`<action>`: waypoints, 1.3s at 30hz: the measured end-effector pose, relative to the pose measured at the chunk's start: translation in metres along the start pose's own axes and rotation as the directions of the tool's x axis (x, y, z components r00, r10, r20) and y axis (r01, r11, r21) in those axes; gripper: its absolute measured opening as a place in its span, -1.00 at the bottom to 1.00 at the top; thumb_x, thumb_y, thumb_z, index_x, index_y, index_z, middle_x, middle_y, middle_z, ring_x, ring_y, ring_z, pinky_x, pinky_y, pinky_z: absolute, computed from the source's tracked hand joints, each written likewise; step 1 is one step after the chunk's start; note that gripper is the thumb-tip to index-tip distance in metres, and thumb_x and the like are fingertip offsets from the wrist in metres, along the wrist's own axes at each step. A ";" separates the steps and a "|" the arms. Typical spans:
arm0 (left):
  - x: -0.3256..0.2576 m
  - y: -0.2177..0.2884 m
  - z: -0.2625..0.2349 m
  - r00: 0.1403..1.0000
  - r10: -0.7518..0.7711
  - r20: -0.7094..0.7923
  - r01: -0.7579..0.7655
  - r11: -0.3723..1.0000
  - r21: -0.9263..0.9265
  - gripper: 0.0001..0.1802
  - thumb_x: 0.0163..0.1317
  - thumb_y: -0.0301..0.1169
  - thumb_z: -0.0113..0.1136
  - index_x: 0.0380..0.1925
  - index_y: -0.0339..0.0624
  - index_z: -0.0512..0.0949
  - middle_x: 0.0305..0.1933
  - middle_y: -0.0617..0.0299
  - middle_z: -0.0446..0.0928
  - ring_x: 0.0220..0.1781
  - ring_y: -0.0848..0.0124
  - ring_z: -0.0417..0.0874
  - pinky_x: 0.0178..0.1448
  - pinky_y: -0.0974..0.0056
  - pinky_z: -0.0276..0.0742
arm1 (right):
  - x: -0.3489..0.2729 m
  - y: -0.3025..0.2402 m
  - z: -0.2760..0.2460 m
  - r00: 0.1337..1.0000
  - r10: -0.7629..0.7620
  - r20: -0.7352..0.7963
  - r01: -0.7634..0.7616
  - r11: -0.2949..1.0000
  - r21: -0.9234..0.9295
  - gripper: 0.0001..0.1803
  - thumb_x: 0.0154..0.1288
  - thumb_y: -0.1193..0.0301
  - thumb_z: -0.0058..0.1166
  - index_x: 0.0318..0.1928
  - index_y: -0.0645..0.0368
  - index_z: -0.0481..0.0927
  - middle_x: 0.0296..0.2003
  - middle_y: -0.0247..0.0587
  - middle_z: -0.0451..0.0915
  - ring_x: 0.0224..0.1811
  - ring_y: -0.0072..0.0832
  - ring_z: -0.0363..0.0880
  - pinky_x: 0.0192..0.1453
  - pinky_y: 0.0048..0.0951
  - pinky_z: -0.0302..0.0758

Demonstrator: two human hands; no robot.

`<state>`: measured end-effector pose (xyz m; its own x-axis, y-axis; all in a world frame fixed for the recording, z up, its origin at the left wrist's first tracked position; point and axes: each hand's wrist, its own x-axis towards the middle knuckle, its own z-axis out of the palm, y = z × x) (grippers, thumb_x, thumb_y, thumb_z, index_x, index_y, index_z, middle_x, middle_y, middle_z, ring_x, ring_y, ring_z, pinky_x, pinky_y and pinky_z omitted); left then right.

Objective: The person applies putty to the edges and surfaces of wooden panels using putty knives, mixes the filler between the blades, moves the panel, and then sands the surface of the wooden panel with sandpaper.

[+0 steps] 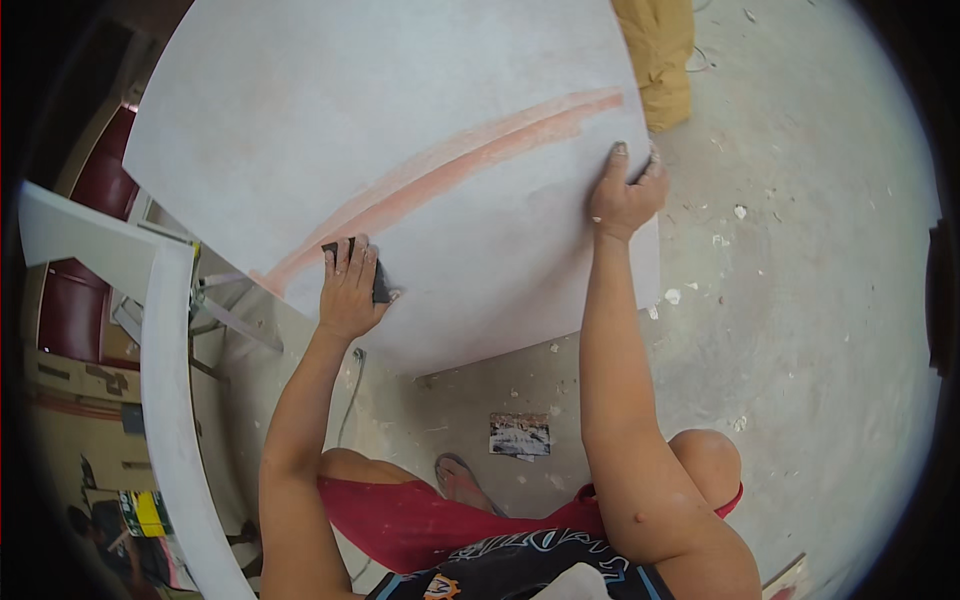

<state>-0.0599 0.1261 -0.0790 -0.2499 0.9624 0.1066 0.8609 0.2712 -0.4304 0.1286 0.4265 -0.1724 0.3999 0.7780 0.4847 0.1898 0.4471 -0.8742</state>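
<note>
A large white panel (480, 270) with a smooth, dusty surface lies in front of me. Across it runs a curved, pinkish-orange band of filler (430, 185). My left hand (350, 290) presses a black piece of sandpaper (380, 284) flat against the panel, just below the lower left end of the band. The sandpaper shows around the fingers, which lie over it. At the panel's right edge, my right hand (628, 197) grips the rim, with the thumb on top and the other fingers partly hidden over the side.
A curved white piece (165, 330) stands at my left, near dark red chairs (75, 310). Tan cloth (660, 60) hangs by the panel's far right edge. On the speckled concrete floor (800, 300) lie white scraps and a small picture sheet (519, 434). Another person (110, 530) is at the lower left.
</note>
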 end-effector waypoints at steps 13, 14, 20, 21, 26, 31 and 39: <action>0.248 0.172 -0.099 0.713 0.493 -0.498 -0.534 0.842 0.069 -0.25 -0.02 -0.18 0.20 0.21 -0.22 0.28 0.40 0.17 0.10 0.44 0.20 0.04 0.42 0.06 0.01 | 0.001 0.012 -0.005 1.000 -0.008 0.001 0.008 0.978 0.211 -0.65 0.30 0.40 -0.22 -0.07 0.36 0.54 -0.18 0.07 0.56 -0.14 -0.06 0.50 0.00 -0.22 0.36; 0.240 0.169 -0.095 0.698 0.507 -0.506 -0.543 0.835 0.087 -0.31 -0.01 -0.26 0.19 0.18 -0.22 0.32 0.39 0.16 0.12 0.44 0.21 0.04 0.43 0.05 -0.02 | 0.001 0.011 -0.005 1.000 0.018 0.018 -0.022 0.976 0.215 -0.65 0.31 0.40 -0.25 -0.08 0.36 0.54 -0.18 0.06 0.57 -0.12 -0.07 0.50 0.01 -0.21 0.35; 0.136 0.103 -0.060 0.893 0.399 -0.207 -0.402 0.915 0.027 -0.37 -0.02 -0.35 0.17 0.14 -0.22 0.37 0.35 0.17 0.20 0.43 0.22 0.08 0.43 0.04 -0.02 | -0.002 0.009 -0.006 0.994 0.097 0.051 -0.104 0.978 0.180 -0.64 0.33 0.38 -0.26 -0.05 0.32 0.54 -0.16 -0.01 0.56 -0.10 -0.11 0.46 0.06 -0.23 0.32; 0.124 0.094 -0.057 0.951 0.299 -0.085 -0.301 0.954 -0.010 -0.37 -0.02 -0.35 0.18 0.13 -0.22 0.37 0.34 0.16 0.22 0.42 0.22 0.10 0.42 0.03 0.00 | -0.002 0.009 -0.007 0.993 0.108 0.045 -0.115 0.975 0.190 -0.64 0.33 0.38 -0.26 -0.05 0.32 0.54 -0.16 -0.01 0.56 -0.10 -0.11 0.46 0.06 -0.23 0.32; 0.163 0.121 -0.068 0.851 0.411 -0.327 -0.445 0.895 -0.031 -0.44 0.03 -0.36 0.13 0.11 -0.23 0.39 0.33 0.11 0.22 0.42 0.20 0.10 0.41 0.03 0.00 | 0.000 0.008 -0.009 0.986 0.137 0.097 -0.156 0.959 0.238 -0.64 0.34 0.38 -0.27 -0.05 0.31 0.54 -0.15 -0.01 0.56 -0.08 -0.13 0.46 0.07 -0.24 0.32; 0.237 0.179 -0.084 0.675 0.472 -0.568 -0.539 0.840 0.058 -0.47 0.03 -0.42 0.03 0.09 -0.25 0.40 0.31 0.12 0.25 0.40 0.21 0.12 0.42 0.04 -0.01 | 0.002 0.005 -0.008 0.991 0.117 0.059 -0.129 0.952 0.277 -0.64 0.35 0.38 -0.27 -0.08 0.33 0.55 -0.15 0.02 0.56 -0.08 -0.10 0.47 0.06 -0.22 0.33; 0.174 0.139 -0.069 0.819 0.405 -0.406 -0.456 0.889 -0.035 -0.40 -0.01 -0.46 0.09 0.14 -0.25 0.36 0.32 0.07 0.23 0.40 0.14 0.14 0.37 -0.03 0.08 | -0.008 0.044 -0.001 0.996 -0.049 0.073 0.052 0.998 -0.037 -0.71 0.27 0.44 -0.15 -0.11 0.33 0.55 -0.12 0.03 0.54 -0.05 -0.17 0.50 0.08 -0.29 0.40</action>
<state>0.0470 0.3323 -0.0590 0.3233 0.9048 0.2771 0.8950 -0.1974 -0.4000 0.1349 0.4395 -0.2141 0.3233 0.7853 0.5280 0.2434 0.4702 -0.8483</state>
